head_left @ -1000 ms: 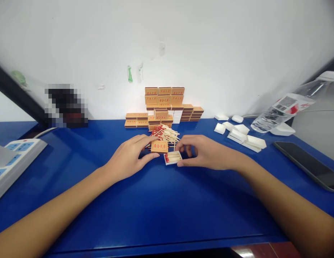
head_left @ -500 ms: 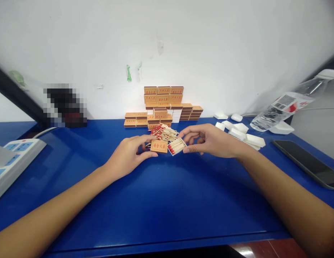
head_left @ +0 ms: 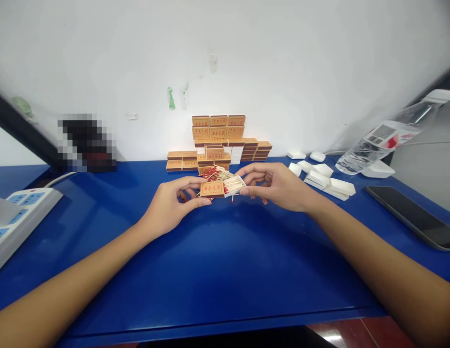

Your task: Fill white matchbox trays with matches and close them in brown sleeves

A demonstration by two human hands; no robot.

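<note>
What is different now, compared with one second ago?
The right hand lifted the tray of matches off the table and brought it left, against the sleeve, which the left hand also raised. Both hands keep their hold. The loose matches and stacked boxes stayed put.

i see blue table [head_left: 217, 270]: matchbox stack [head_left: 217, 140] at back, loose matches [head_left: 214, 172] before it, white trays [head_left: 333, 186] right, power strip [head_left: 20, 210] far left.

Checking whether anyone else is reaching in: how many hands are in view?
2. The left hand holds the matchbox sleeve; the right hand holds the match-filled tray at the sleeve's right end. Both belong to the person wearing the camera.
</note>
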